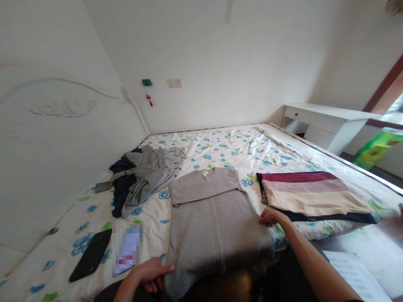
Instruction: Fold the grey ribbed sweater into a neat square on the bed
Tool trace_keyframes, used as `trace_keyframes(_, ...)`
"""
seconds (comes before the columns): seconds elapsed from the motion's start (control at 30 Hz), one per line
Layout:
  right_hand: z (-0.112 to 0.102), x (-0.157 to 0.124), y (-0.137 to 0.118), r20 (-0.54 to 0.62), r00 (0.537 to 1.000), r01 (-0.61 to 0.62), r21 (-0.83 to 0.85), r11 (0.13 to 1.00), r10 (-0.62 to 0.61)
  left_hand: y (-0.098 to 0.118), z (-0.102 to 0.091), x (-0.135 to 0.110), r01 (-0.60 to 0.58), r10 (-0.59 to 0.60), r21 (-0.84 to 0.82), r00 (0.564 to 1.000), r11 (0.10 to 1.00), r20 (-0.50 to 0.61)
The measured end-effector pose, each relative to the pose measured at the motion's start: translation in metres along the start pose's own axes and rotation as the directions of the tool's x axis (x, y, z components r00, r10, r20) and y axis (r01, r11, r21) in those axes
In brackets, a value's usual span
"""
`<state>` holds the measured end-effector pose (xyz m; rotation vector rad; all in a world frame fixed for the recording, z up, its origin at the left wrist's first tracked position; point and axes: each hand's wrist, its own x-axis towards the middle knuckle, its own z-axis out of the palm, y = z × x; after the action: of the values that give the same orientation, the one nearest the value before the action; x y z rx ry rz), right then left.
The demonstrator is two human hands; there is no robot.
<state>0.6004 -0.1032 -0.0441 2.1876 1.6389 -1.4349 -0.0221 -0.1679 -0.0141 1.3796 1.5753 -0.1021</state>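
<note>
A grey ribbed sweater [214, 226] lies spread on the bed, its neckline away from me and its sleeves folded across the upper part. Its lower end reaches over the near edge of the mattress. My left hand [153, 274] is closed on the left side near the hem, thumb on top of the knit. On the right side, higher up, my right hand [271, 218] pinches the sweater's edge.
Folded striped clothes [311, 191] lie to the right. A heap of dark and grey clothes [138, 176] sits at back left, near a black phone [91, 255] and a blurred packet [128, 249]. Beyond the flowered bed sheet [220, 147] stands a white desk [327, 119].
</note>
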Motion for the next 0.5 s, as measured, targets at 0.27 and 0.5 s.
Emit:
trace_keyframes(0.27, -0.008, 0.033, -0.009, -0.127, 0.989, 0.086, 0.057, 0.995, -0.079, 0.037, -0.056, 0.030, -0.054, 0.024, -0.096, 0.958, 0.994, -0.287)
trace_keyframes(0.5, -0.020, 0.064, -0.041, -0.411, 0.907, 0.134, 0.082, 0.988, -0.089, 0.073, -0.088, 0.087, -0.084, 0.101, 0.055, 0.825, 0.995, -0.555)
